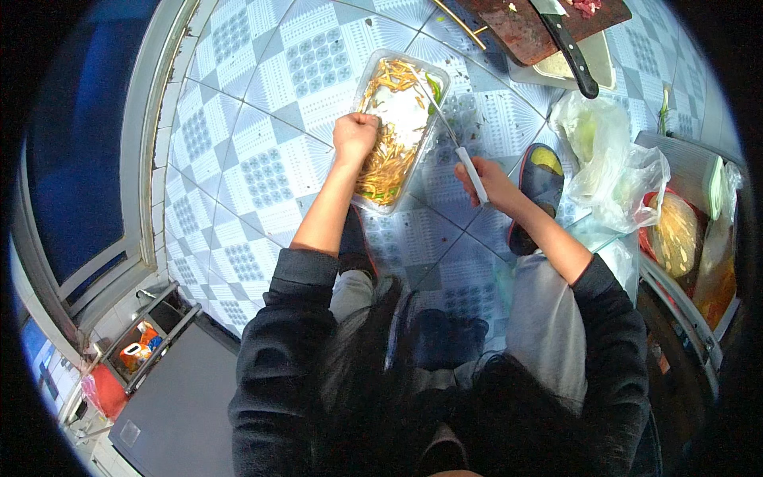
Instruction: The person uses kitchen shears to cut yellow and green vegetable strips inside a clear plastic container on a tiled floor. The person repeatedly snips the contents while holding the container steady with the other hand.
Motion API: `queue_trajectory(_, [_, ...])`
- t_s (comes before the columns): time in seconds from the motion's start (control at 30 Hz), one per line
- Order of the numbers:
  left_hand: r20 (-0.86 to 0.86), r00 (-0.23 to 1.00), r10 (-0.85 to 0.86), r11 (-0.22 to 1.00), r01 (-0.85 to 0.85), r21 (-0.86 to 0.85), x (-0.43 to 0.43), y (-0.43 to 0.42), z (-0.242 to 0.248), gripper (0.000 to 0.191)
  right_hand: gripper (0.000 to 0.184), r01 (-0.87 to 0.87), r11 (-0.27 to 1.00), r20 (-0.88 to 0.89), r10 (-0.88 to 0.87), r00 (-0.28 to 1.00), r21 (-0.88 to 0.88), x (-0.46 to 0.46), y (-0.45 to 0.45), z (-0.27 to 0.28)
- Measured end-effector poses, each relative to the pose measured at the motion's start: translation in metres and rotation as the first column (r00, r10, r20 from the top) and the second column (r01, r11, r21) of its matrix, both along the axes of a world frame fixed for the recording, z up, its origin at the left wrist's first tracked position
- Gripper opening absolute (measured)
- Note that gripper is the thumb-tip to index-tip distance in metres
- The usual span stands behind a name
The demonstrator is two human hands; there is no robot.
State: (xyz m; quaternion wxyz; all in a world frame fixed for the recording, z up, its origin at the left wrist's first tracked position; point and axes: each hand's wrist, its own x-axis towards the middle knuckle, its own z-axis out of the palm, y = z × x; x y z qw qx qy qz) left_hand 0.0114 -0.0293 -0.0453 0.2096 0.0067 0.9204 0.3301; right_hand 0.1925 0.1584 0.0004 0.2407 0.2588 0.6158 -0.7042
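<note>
A clear plastic tray [387,203] lies on the tiled floor, holding thin yellow-brown strips [390,158] of food at both ends and green pieces [434,89] that look like peppers. White shows in its middle. Over the tray's left edge is my left hand [356,138], its fingers closed together; whether something small is pinched in them is hidden. My right hand [486,182], right of the tray, grips the white handle of a thin-bladed knife [471,173]. The blade points up and left, over the tray's upper right part.
At the upper right, a black-handled knife [566,50] and red meat [585,7] rest on a dark cutting board [524,36] above a shallow container [599,65]. Plastic bags [614,161] and a cut pumpkin-like vegetable [675,235] are at right. A grey cabinet [185,393] stands lower left.
</note>
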Motion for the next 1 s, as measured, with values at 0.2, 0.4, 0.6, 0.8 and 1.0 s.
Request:
queue_trajectory(0.2, [0.208, 0.978, 0.021, 0.967, -0.072, 0.244, -0.001, 0.001, 0.012, 0.015, 0.044, 0.007, 1.000, 0.004, -0.006, 1.000, -0.021, 0.001, -0.001, 0.003])
queue_trajectory(0.4, [0.554, 0.829, 0.072, 0.803, -0.378, 0.461, -0.006, 0.005, 0.029, 0.011, 0.044, 0.018, 1.000, -0.001, -0.018, 1.000, -0.015, 0.003, -0.001, -0.006])
queue_trajectory(0.6, [0.455, 0.858, 0.236, 0.779, -0.447, 0.440, 0.000, 0.019, 0.006, 0.008, 0.044, 0.025, 0.999, -0.007, -0.025, 1.000, -0.044, 0.003, -0.001, -0.005])
queue_trajectory(0.8, [0.424, 0.871, 0.247, 0.866, -0.395, 0.307, -0.010, 0.035, -0.006, 0.008, 0.044, 0.013, 0.999, -0.004, -0.013, 1.000, -0.039, 0.006, 0.001, -0.011])
queue_trajectory(1.0, [0.494, 0.862, 0.112, 0.890, -0.308, 0.335, -0.017, 0.035, -0.011, 0.004, 0.046, 0.012, 0.999, 0.020, -0.012, 1.000, -0.031, 0.004, 0.000, -0.003])
